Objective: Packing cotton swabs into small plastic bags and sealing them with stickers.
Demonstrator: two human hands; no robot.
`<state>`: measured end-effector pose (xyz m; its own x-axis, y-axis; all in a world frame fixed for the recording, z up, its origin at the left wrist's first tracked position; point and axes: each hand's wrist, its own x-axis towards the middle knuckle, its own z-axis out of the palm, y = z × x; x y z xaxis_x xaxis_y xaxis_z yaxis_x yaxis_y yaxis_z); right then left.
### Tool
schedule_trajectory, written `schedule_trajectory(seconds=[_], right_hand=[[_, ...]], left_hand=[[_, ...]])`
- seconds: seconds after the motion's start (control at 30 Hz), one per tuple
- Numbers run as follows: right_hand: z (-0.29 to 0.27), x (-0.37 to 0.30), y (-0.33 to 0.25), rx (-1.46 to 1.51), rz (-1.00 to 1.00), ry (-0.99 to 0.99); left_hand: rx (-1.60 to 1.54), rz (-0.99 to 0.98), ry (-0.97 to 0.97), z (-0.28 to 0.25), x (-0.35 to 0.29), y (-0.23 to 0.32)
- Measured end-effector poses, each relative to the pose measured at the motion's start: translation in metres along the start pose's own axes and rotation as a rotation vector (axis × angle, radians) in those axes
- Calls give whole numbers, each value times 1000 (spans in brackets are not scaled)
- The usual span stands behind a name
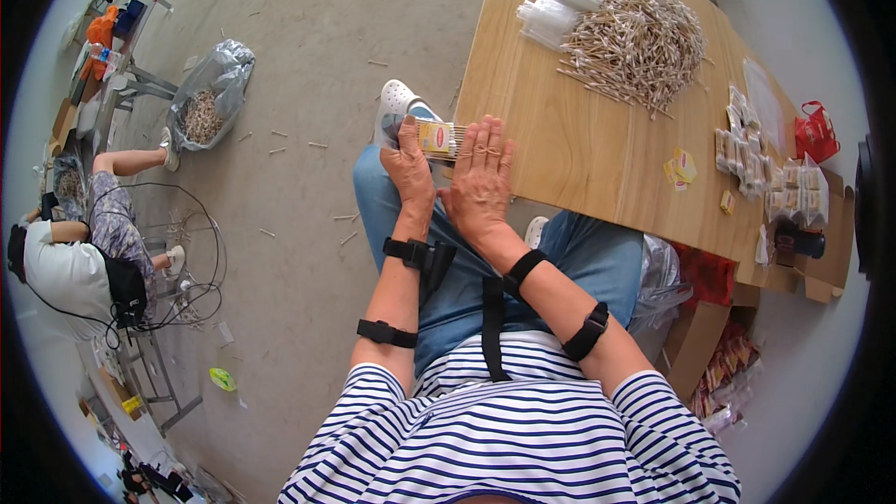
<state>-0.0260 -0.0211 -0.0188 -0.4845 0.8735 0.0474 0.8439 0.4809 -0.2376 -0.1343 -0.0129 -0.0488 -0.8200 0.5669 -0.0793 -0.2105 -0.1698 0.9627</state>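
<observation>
A small pack of cotton swabs (pixel 438 138) with a yellow and red card lies in my left hand (pixel 408 171), just off the table's left edge. The thumb presses on its near face, and the fingers behind it are mostly hidden. My right hand (pixel 480 179) is held flat with its fingers stretched out, against the swab ends at the pack's right side. A big heap of loose cotton swabs (pixel 639 42) covers the far part of the wooden table (pixel 560 145). Clear plastic bags (pixel 560 0) lie to the left of that heap.
Yellow cards (pixel 680 169), a small yellow pack (pixel 727 202) and several bagged swab packs (pixel 747 147) lie at the table's right. A red bag (pixel 816 131) and a cardboard box (pixel 831 233) stand beyond. At left, another person (pixel 70 266) sits near a swab-filled plastic bag (pixel 219 84).
</observation>
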Motion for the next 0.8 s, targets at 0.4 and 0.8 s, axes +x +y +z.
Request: schedule_trajectory(seconds=[0.4,0.8], right_hand=[[-10,-1,20,109,-13,14],[-12,6,14,7,-40,-68]], left_hand=[[-23,-2,-19,0,-1,4],[-24,-9,-32,-3,1,3]])
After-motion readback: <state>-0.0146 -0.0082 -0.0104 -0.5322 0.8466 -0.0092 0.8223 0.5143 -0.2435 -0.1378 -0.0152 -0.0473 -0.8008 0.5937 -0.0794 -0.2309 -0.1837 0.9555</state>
